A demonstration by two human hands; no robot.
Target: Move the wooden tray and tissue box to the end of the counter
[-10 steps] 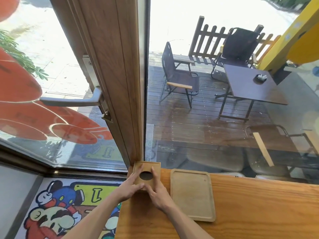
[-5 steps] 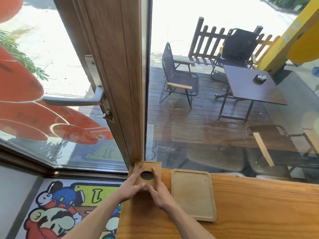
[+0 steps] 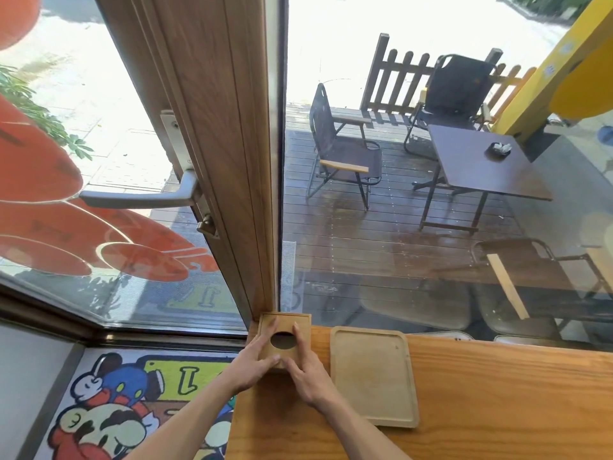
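A square wooden tissue box (image 3: 286,323) with a round hole in its lid stands at the far left corner of the wooden counter (image 3: 481,400), against the window frame. My left hand (image 3: 253,358) grips its left side and near corner. My right hand (image 3: 303,368) holds its right side, fingers lying along the lid. Just to the right of the box lies the flat wooden tray (image 3: 373,376), lengthwise toward the window, with nothing on it and a narrow gap between it and the box.
A wooden door frame (image 3: 232,161) with a metal handle (image 3: 139,198) rises behind the box. The window glass runs along the counter's far edge. The counter's left edge drops to a cartoon floor mat (image 3: 116,410). Chairs and a table stand outside.
Both hands stay on the tissue box in the corner; box and tray have barely shifted. The view has moved slightly.
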